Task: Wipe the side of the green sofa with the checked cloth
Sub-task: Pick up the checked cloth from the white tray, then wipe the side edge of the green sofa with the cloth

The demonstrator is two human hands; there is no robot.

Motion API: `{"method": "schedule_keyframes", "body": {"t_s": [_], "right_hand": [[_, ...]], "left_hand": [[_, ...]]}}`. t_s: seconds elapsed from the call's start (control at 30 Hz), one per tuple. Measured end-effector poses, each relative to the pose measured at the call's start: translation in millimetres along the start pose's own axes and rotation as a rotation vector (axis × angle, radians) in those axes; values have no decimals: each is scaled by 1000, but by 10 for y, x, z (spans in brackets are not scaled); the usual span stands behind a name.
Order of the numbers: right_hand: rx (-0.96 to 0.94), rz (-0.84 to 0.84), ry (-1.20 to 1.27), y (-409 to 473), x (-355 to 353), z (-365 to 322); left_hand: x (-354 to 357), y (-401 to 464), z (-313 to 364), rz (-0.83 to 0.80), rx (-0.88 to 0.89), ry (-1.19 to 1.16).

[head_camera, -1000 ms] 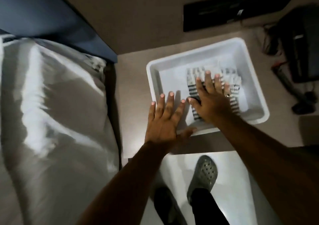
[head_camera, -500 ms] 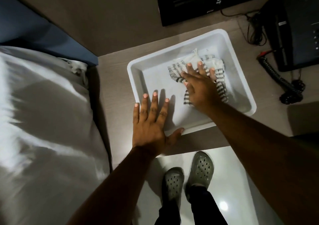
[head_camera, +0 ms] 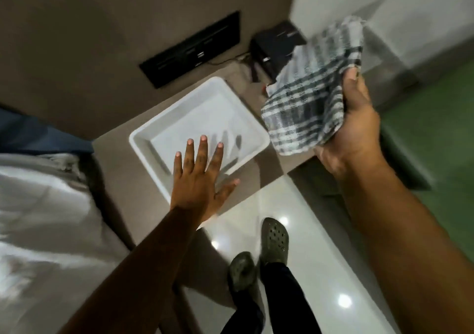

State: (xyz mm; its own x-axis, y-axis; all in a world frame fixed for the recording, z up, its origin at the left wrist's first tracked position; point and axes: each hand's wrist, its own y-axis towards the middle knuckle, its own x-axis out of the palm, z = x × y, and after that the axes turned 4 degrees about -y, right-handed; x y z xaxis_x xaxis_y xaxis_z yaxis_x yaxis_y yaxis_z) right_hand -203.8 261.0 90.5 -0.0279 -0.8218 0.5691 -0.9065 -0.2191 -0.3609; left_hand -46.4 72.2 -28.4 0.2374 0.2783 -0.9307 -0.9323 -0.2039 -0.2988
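The checked cloth hangs bunched in our right hand, fingers closed on it, above the desk beside the tray. Our left hand is spread open. We should flatten the cloth before pressing it to the green sofa.

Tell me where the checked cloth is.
The grey-and-white checked cloth is gripped in the right hand, in the air right of the white plastic tray.
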Motion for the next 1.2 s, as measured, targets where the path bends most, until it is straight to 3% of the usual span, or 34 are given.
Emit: {"method": "schedule_keyframes", "body": {"t_s": [0.23,0.4,0.5,0.67,0.8,0.9,1.07,1.2], "right_hand": [[-368,327,59,-1348,-1229,-1592],[-447,638,119,-2493,-2528,-1961],[-440,802,175,-3134,-3291,-1824],[-475,995,299,-4178,-4394,-1336],[-531,1175,403,-4926,-5040,-909],[-558,1319,502,-5486,-5346,-483],[-619,1373,744,-6094,-5509,290],[-778,1401,965,-6339,-5711,751]], "left_hand": [[-323,-22,1634,107,487,46],[151,-343,3034,85,1002,64],[722,-633,3872,-37,1213,125],[1771,-941,4737,-244,1231,316],[2338,-1150,5074,-205,1232,504],[2534,-1415,5411,-189,1362,591],[2873,-2035,6295,-238,1691,668],[3342,-2763,6841,-207,1754,632]]}}
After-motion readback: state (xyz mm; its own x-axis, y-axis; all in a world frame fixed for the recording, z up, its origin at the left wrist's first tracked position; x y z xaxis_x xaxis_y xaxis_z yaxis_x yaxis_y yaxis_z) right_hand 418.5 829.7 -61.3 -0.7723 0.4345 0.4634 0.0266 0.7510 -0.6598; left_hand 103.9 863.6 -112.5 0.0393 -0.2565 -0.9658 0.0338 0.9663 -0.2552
